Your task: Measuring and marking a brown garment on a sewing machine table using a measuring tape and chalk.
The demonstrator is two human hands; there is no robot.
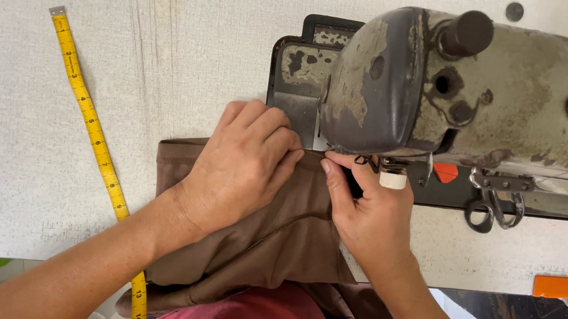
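While left hand [242,168] presses flat and right hand [365,212] pinches the brown fabric [288,238] edge under the sewing machine head [384,77], fingertips risk needle strike

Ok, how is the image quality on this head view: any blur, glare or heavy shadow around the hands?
Head view: sharp and evenly lit; left hand, right hand and brown fabric are crisp. No glare; only soft shadow under the sewing machine head near the needle. The yellow tape measure looks slightly bowed, possibly lens distortion.
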